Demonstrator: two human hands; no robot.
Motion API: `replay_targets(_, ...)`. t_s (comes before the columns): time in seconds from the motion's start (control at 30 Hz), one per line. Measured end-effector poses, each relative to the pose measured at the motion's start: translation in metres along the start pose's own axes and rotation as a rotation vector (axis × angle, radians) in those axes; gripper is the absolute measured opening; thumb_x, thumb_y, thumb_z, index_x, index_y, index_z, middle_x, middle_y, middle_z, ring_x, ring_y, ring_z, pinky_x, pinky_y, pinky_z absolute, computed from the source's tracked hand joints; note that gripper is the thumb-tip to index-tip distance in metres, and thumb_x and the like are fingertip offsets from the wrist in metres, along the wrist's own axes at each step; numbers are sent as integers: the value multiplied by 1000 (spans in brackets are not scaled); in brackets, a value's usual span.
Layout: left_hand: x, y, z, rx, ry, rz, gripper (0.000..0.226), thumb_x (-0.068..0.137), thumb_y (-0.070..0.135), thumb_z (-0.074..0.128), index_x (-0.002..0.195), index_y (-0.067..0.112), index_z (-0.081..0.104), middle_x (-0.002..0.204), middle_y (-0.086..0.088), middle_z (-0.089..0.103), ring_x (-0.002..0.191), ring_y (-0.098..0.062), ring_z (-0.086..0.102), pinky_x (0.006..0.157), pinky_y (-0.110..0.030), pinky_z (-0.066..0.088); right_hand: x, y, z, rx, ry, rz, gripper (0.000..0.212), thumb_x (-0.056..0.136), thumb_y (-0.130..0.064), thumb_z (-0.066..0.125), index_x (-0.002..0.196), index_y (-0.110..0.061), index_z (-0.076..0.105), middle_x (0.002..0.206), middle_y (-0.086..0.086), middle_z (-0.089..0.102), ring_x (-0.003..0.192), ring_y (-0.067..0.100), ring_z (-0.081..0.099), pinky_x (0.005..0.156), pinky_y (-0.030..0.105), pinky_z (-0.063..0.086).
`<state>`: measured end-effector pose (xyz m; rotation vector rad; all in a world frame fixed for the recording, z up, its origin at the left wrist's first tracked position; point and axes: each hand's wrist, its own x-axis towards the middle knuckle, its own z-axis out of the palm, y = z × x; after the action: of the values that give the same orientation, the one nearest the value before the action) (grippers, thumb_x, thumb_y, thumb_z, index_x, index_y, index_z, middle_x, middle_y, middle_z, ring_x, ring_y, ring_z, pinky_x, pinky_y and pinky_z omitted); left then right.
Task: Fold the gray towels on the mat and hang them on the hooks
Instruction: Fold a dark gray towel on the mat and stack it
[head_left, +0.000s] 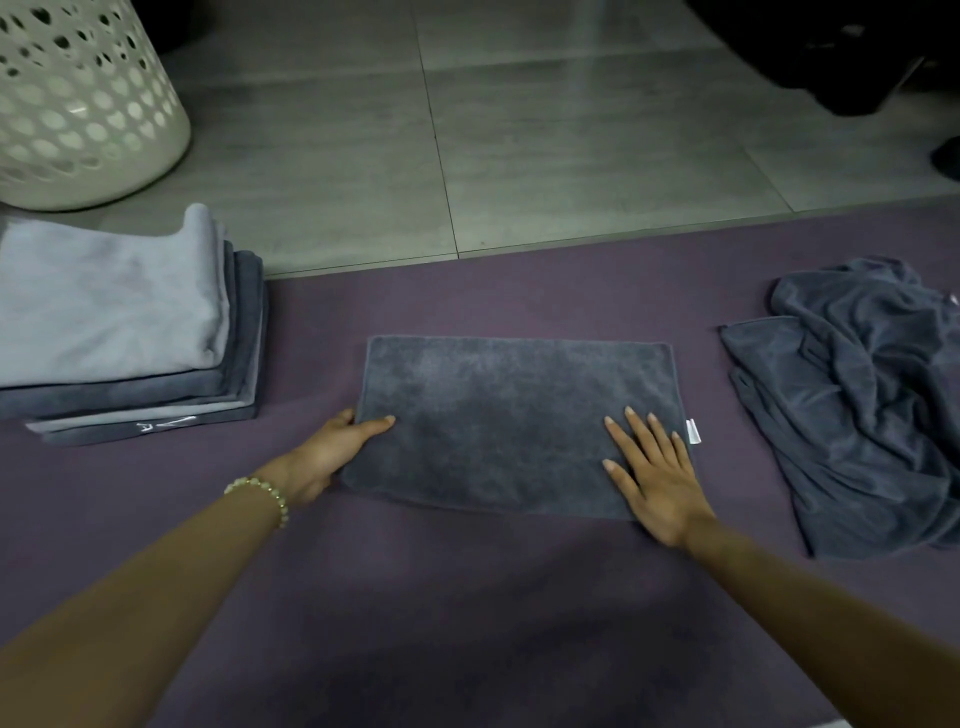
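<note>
A dark gray towel (498, 410), folded into a flat rectangle, lies in the middle of the purple mat (467, 597). My left hand (332, 447) grips its near left edge, thumb on top and fingers tucked under. My right hand (654, 478) lies flat on the towel's near right part, fingers straight and spread. A white label sticks out at the towel's right edge. Left of it stands a stack of folded gray towels (124, 327), light ones on top. On the right lies a crumpled heap of dark gray towels (862, 405).
A white perforated laundry basket (78, 104) stands on the gray tiled floor (519, 130) at the back left. A dark object (857, 47) fills the back right corner. No hooks are in view.
</note>
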<state>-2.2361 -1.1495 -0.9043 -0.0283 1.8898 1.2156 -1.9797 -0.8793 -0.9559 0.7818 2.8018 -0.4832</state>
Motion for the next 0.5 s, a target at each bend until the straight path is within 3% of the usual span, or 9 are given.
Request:
replay_targets(0.1,-15,35,18,-5,-109,155,44,95,20,54,138,15,44,129,-7,60,113,-22,60,101,-38,46,-1,-7,-13,239,169,-63,48,100,-38,38,147,-28,31,158,-7,18,146,11,8,119,31,5)
replay_targets(0.2,-35,67,60,3,-263,344,55,95,18,54,145,27,32,131,8,58,117,-8,56,104,-30,44,8,-20,-30,598,226,36,31,101,-30,41,119,-19,63,137,-7,44,133,11,35,111,23,21)
replay_targets(0.27,-43,75,92,18,-427,368,53,95,20,54,138,41,31,99,20,69,89,2,65,78,-17,53,19,-27,-44,986,144,211,37,102,-33,35,100,-16,67,114,1,61,110,17,56,94,25,40)
replay_targets(0.33,-44,74,117,26,-493,366,44,97,22,51,134,41,37,77,15,67,65,-4,64,57,-17,52,24,-27,-55,1334,19,418,51,101,-46,27,90,-15,66,89,6,67,78,19,65,76,31,48)
replay_targets(0.4,-40,67,128,86,-350,430,37,98,17,49,134,23,45,87,5,64,73,-10,62,64,-17,52,27,-19,-57,1522,-97,578,60,99,-54,26,85,-13,67,76,7,69,65,22,66,77,34,52)
replay_targets(0.5,-21,40,119,472,-59,650,37,97,19,52,132,10,49,116,-3,56,106,-16,54,97,-21,43,32,-16,-48,1456,-167,629,56,95,-59,35,101,-15,68,94,4,73,85,20,69,76,35,55)
